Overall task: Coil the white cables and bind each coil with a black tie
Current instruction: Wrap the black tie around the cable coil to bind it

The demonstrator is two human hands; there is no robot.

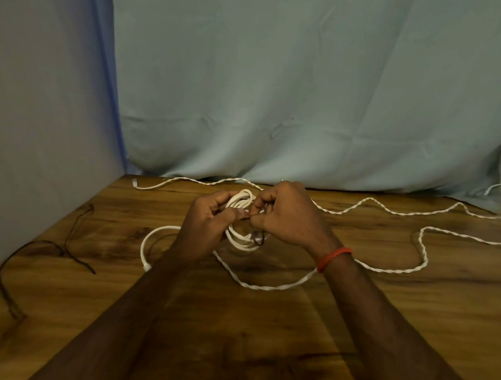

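**Two hands binding a coiled white cable over a wooden surface**

Seen from a head-worn camera, a person's bare forearms reached forward to the middle of a brown wooden surface [266, 346], towards its far edge. The left hand [211, 217] had its fingers curled round a coiled white cable [239, 237], holding the loops bunched and upright just above the surface, probably so they could not spring apart. The right hand [288, 216], with a red thread band [333, 256] at its wrist, met the left hand at the coil. Its fingertips were pressed together in a pinch, apparently on a black tie [259, 241]. A short dark loop of that tie showed against the lower right of the coil. Whether the tie had been knotted could not be told.

A smooth white tail [142, 248] of the coil curved down to the left and ended in a plug lying on the surface. Loose twisted white cable [268, 288] lay uncoiled on the surface, snaking along the far edge and out towards the right edge. Whether it was one length or several was unclear. Spare black ties [37, 242] lay near the left edge, well apart from the hands, likely kept ready for further coils. A pale blue cloth [304, 92] hung behind the far edge.
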